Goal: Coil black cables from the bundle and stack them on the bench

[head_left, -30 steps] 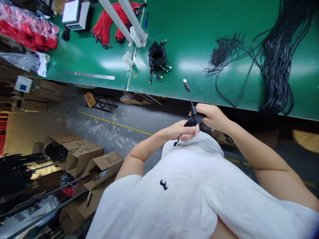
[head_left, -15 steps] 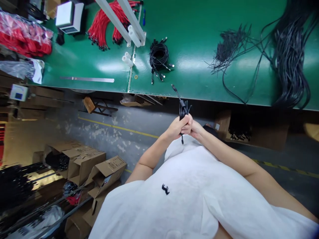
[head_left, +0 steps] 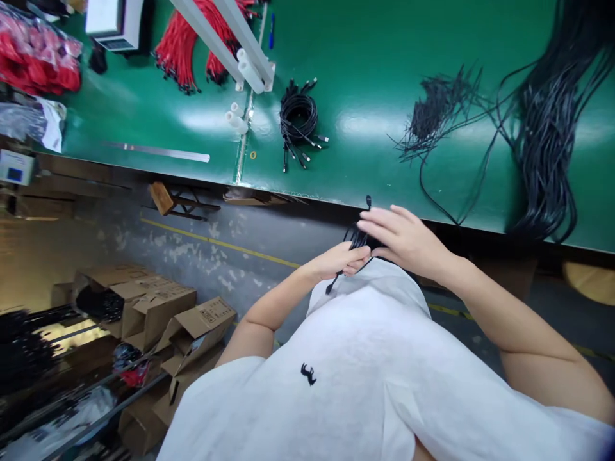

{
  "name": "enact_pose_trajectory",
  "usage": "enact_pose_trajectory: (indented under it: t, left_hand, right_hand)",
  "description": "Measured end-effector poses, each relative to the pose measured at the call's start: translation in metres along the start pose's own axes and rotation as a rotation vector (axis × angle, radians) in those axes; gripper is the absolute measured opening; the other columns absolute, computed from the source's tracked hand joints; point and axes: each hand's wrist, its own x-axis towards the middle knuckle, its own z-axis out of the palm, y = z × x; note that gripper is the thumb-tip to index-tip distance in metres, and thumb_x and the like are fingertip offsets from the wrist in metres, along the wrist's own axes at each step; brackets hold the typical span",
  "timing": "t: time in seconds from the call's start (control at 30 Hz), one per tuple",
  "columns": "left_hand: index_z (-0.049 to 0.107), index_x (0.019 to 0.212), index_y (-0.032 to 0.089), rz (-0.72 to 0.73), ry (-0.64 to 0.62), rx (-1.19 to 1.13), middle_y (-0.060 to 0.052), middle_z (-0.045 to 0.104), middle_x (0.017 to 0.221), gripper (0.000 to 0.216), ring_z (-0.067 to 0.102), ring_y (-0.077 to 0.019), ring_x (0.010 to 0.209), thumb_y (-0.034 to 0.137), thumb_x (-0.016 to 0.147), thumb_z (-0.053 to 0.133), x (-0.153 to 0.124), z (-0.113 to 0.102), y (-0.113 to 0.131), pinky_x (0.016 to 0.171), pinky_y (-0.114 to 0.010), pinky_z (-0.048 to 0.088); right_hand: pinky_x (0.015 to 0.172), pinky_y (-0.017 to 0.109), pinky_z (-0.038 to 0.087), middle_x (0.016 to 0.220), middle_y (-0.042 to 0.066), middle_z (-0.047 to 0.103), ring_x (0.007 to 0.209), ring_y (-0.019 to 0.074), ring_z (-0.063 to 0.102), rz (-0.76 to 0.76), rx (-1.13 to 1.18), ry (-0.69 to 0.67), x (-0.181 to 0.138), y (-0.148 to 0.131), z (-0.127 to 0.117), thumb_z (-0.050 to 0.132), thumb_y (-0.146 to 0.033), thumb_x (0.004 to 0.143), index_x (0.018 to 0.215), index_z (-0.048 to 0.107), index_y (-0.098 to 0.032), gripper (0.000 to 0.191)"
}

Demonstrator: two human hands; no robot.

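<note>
My left hand (head_left: 340, 261) is closed around a small coil of black cable (head_left: 356, 237), in front of my white shirt and below the table edge. One plug of that cable points up above the coil, and another end hangs beneath my left hand. My right hand (head_left: 403, 240) is held just to the right of the coil with its fingers stretched out. Its fingertips overlap the coil's upper part; whether they touch it I cannot tell.
On the green table (head_left: 355, 77) lie coiled black cables (head_left: 298, 120), cut black ties (head_left: 435, 112), a long black cable bundle (head_left: 548, 141), red cables (head_left: 180, 51) and a steel ruler (head_left: 166, 152). Metal posts (head_left: 245, 45) rise at the seam. Cardboard boxes (head_left: 206, 326) stand lower left.
My right hand has come away from my left and opened out to the right. The coil has tilted and dropped slightly in my left hand. The whole view has shifted a little.
</note>
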Motion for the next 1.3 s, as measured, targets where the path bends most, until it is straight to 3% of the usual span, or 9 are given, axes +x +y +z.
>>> enact_pose_trajectory:
  t: [0.1, 0.3, 0.43, 0.57, 0.67, 0.8, 0.9, 1.1, 1.3]
  left_hand:
    - [0.050, 0.079, 0.017, -0.020, -0.015, 0.117, 0.011, 0.024, 0.055, 0.050, 0.017, -0.0039, 0.045, 0.066, 0.086, 0.058, 0.015, 0.004, 0.010, 0.043, -0.018, 0.016]
    - [0.053, 0.087, 0.016, -0.036, 0.003, 0.182, 0.008, 0.031, 0.059, 0.050, 0.024, -0.0075, 0.049, 0.065, 0.091, 0.042, 0.034, 0.008, 0.026, 0.047, -0.023, 0.022]
    - [0.057, 0.101, 0.014, 0.038, 0.055, 0.247, 0.003, 0.047, 0.069, 0.045, 0.041, -0.0101, 0.059, 0.057, 0.093, 0.047, 0.040, 0.011, 0.040, 0.059, -0.025, 0.035]
    - [0.056, 0.092, 0.017, 0.006, 0.207, 0.494, 0.002, 0.054, 0.073, 0.030, 0.047, -0.0128, 0.068, 0.047, 0.094, 0.049, 0.044, 0.017, 0.050, 0.067, -0.025, 0.038]
    - [0.051, 0.083, 0.019, -0.043, 0.361, 0.490, 0.001, 0.054, 0.075, 0.029, 0.047, -0.0139, 0.070, 0.046, 0.092, 0.049, 0.048, 0.022, 0.049, 0.065, -0.024, 0.037]
    - [0.047, 0.084, 0.021, -0.087, 0.577, 0.402, 0.004, 0.047, 0.070, 0.027, 0.042, -0.0129, 0.065, 0.047, 0.091, 0.048, 0.052, 0.022, 0.040, 0.062, -0.024, 0.036]
    - [0.048, 0.084, 0.020, -0.098, 0.691, 0.370, 0.004, 0.047, 0.069, 0.028, 0.043, -0.0125, 0.065, 0.047, 0.088, 0.054, 0.054, 0.024, 0.033, 0.062, -0.024, 0.036]
    - [0.048, 0.088, 0.020, 0.010, 0.755, 0.055, 0.009, 0.036, 0.057, 0.042, 0.032, -0.0081, 0.049, 0.062, 0.093, 0.046, 0.063, 0.027, 0.020, 0.050, -0.022, 0.029]
    - [0.051, 0.087, 0.019, 0.151, 0.785, 0.042, 0.008, 0.036, 0.059, 0.048, 0.032, -0.0067, 0.051, 0.066, 0.088, 0.054, 0.075, 0.020, 0.034, 0.051, -0.020, 0.028]
  right_hand:
    - [0.117, 0.054, 0.032, 0.126, 0.012, 0.067, 0.122, 0.0248, 0.060, -0.196, -0.073, -0.054, 0.009, 0.013, -0.009, 0.043, -0.020, 0.101, 0.133, 0.059, -0.018, 0.036]
    - [0.113, 0.049, 0.038, 0.127, 0.017, 0.064, 0.124, 0.0243, 0.057, -0.314, 0.032, -0.141, 0.018, 0.050, -0.012, 0.035, -0.011, 0.098, 0.134, 0.059, -0.012, 0.043]
    - [0.105, 0.048, 0.044, 0.102, 0.013, 0.068, 0.098, 0.0231, 0.062, -0.299, 0.045, -0.194, 0.018, 0.060, -0.011, 0.030, -0.018, 0.102, 0.125, 0.063, -0.010, 0.041]
    - [0.096, 0.041, 0.050, 0.115, 0.014, 0.066, 0.107, 0.0226, 0.060, -0.273, 0.288, -0.255, 0.023, 0.096, -0.015, 0.037, -0.031, 0.103, 0.131, 0.060, -0.014, 0.039]
    - [0.091, 0.039, 0.051, 0.110, 0.012, 0.066, 0.105, 0.0227, 0.060, 0.048, 0.370, -0.176, 0.037, 0.172, -0.018, 0.043, -0.039, 0.102, 0.113, 0.066, -0.019, 0.033]
    - [0.090, 0.049, 0.048, 0.106, 0.017, 0.062, 0.102, 0.0296, 0.058, 0.716, 0.036, -0.010, 0.058, 0.293, 0.003, 0.050, -0.030, 0.095, 0.097, 0.066, -0.014, 0.022]
    - [0.091, 0.051, 0.046, 0.112, 0.021, 0.060, 0.103, 0.0317, 0.057, 0.820, -0.057, -0.155, 0.065, 0.341, 0.025, 0.056, -0.022, 0.089, 0.097, 0.065, -0.011, 0.017]
    - [0.088, 0.041, 0.046, 0.111, 0.017, 0.063, 0.100, 0.0268, 0.056, 0.618, -0.057, -0.144, 0.064, 0.341, 0.018, 0.053, -0.021, 0.090, 0.096, 0.064, -0.013, 0.014]
    - [0.086, 0.038, 0.045, 0.101, 0.019, 0.066, 0.091, 0.0237, 0.060, 0.574, 0.019, 0.215, 0.054, 0.271, -0.026, 0.040, -0.032, 0.101, 0.108, 0.062, -0.013, 0.030]
